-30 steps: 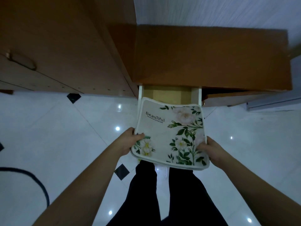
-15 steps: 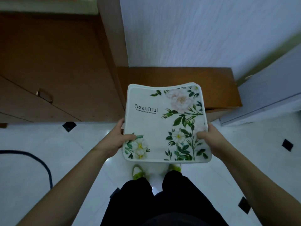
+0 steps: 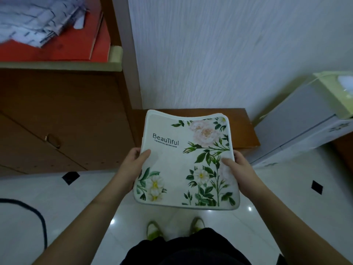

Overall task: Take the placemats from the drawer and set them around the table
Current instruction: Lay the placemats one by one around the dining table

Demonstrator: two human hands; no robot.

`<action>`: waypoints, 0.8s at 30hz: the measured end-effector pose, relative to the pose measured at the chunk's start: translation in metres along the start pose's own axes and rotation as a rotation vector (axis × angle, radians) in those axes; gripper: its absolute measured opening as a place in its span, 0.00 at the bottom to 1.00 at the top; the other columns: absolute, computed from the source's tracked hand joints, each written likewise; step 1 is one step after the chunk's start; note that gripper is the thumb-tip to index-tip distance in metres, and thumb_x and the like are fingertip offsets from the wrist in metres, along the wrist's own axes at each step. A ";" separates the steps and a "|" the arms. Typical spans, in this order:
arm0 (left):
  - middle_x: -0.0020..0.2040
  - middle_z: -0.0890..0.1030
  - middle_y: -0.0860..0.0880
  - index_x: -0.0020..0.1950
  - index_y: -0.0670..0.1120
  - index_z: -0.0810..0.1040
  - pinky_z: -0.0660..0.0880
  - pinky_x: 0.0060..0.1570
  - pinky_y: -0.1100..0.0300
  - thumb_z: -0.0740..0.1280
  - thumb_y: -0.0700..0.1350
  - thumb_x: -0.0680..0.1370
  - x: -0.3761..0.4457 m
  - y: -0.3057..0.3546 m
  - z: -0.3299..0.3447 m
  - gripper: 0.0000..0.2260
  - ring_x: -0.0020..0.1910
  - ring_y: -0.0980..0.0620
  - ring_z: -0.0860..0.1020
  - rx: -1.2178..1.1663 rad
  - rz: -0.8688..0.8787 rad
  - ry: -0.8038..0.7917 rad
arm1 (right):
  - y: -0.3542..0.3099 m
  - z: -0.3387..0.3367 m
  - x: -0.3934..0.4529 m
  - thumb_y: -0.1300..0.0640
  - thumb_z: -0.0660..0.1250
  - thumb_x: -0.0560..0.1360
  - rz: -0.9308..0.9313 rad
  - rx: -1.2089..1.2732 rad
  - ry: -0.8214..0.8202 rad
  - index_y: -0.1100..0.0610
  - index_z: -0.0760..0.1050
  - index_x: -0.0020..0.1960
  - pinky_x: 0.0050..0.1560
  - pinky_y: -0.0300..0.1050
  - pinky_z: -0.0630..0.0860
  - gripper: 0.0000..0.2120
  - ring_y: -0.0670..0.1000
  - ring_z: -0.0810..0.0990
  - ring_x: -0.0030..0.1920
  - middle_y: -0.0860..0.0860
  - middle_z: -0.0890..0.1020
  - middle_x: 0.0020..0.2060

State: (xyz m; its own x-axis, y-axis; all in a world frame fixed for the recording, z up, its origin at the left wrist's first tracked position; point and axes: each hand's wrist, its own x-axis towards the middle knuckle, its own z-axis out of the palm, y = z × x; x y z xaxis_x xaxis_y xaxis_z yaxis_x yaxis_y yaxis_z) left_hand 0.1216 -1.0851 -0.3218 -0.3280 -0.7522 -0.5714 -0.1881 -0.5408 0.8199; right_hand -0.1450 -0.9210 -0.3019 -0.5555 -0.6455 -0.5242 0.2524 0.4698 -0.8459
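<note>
Bare forearms, black trousers, white slippers with yellow-green trim

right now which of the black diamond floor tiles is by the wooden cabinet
The black diamond floor tile on the left, just below the brown wooden cabinet. The other black diamond tile lies on the right, near the white fridge.

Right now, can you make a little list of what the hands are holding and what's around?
held: stack of floral placemats
left hand: grips the stack's left edge
right hand: grips the right edge
printed word: BeauTiful
behind: low wooden cabinet, white wall
floor: white tiles, black cable
table: not in view
</note>
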 end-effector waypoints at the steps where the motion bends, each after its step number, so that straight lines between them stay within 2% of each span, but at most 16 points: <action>1: 0.50 0.81 0.41 0.57 0.43 0.73 0.76 0.35 0.56 0.66 0.50 0.81 -0.001 0.002 0.003 0.12 0.40 0.47 0.81 0.025 0.004 -0.002 | -0.003 -0.003 0.000 0.58 0.67 0.78 -0.005 0.003 0.013 0.55 0.72 0.65 0.48 0.55 0.82 0.16 0.57 0.84 0.51 0.57 0.82 0.55; 5: 0.49 0.82 0.42 0.58 0.44 0.73 0.77 0.35 0.57 0.67 0.53 0.80 -0.010 0.016 0.018 0.14 0.41 0.47 0.83 0.103 0.026 0.008 | -0.013 -0.020 0.001 0.52 0.67 0.79 -0.052 0.007 0.012 0.56 0.72 0.65 0.40 0.48 0.81 0.16 0.55 0.85 0.48 0.56 0.83 0.53; 8: 0.52 0.83 0.44 0.61 0.46 0.74 0.82 0.45 0.48 0.68 0.54 0.79 -0.020 0.022 0.031 0.16 0.46 0.46 0.84 0.140 0.057 0.024 | -0.017 -0.034 0.003 0.51 0.65 0.80 -0.099 -0.001 -0.011 0.56 0.72 0.65 0.33 0.41 0.80 0.16 0.51 0.86 0.43 0.54 0.84 0.51; 10: 0.53 0.84 0.46 0.63 0.49 0.74 0.81 0.51 0.44 0.68 0.53 0.79 -0.029 0.026 0.043 0.16 0.48 0.45 0.85 0.143 0.081 0.035 | -0.021 -0.047 0.005 0.52 0.64 0.81 -0.122 0.003 -0.055 0.55 0.72 0.65 0.33 0.39 0.80 0.15 0.50 0.86 0.43 0.54 0.84 0.52; 13: 0.51 0.85 0.45 0.60 0.49 0.77 0.81 0.51 0.47 0.66 0.50 0.81 -0.047 0.034 0.063 0.10 0.48 0.44 0.85 0.097 0.097 0.070 | -0.031 -0.068 0.007 0.53 0.62 0.82 -0.146 0.009 -0.124 0.55 0.74 0.65 0.40 0.46 0.81 0.13 0.53 0.86 0.47 0.55 0.85 0.53; 16: 0.51 0.85 0.43 0.59 0.46 0.77 0.81 0.52 0.47 0.65 0.49 0.82 -0.060 0.035 0.076 0.10 0.50 0.42 0.84 0.060 0.097 0.152 | -0.042 -0.083 0.015 0.53 0.59 0.83 -0.137 0.021 -0.173 0.55 0.76 0.63 0.40 0.46 0.80 0.12 0.54 0.87 0.45 0.55 0.85 0.50; 18: 0.51 0.85 0.43 0.59 0.46 0.77 0.81 0.53 0.45 0.64 0.49 0.82 -0.070 0.033 0.080 0.09 0.50 0.41 0.84 0.050 0.102 0.217 | -0.051 -0.086 0.021 0.52 0.58 0.83 -0.114 0.038 -0.223 0.54 0.77 0.61 0.44 0.51 0.81 0.12 0.55 0.86 0.46 0.56 0.86 0.50; 21: 0.49 0.85 0.43 0.57 0.46 0.78 0.80 0.52 0.41 0.64 0.49 0.81 -0.088 0.027 0.080 0.09 0.47 0.40 0.84 0.022 0.116 0.332 | -0.057 -0.082 0.024 0.50 0.59 0.81 -0.090 0.047 -0.299 0.52 0.77 0.62 0.56 0.63 0.79 0.14 0.59 0.86 0.50 0.57 0.85 0.52; 24: 0.48 0.85 0.43 0.57 0.47 0.79 0.80 0.51 0.39 0.65 0.50 0.80 -0.112 0.024 0.072 0.10 0.46 0.40 0.84 0.005 0.139 0.433 | -0.060 -0.071 0.021 0.48 0.62 0.80 -0.097 0.033 -0.388 0.52 0.77 0.63 0.56 0.64 0.79 0.15 0.60 0.85 0.52 0.56 0.85 0.53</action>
State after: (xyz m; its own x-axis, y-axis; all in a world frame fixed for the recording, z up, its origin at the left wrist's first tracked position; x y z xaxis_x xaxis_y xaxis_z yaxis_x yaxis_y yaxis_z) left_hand 0.0872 -0.9865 -0.2359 0.0662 -0.9063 -0.4173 -0.1748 -0.4223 0.8894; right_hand -0.2284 -0.9201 -0.2548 -0.2393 -0.8683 -0.4345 0.2426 0.3799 -0.8927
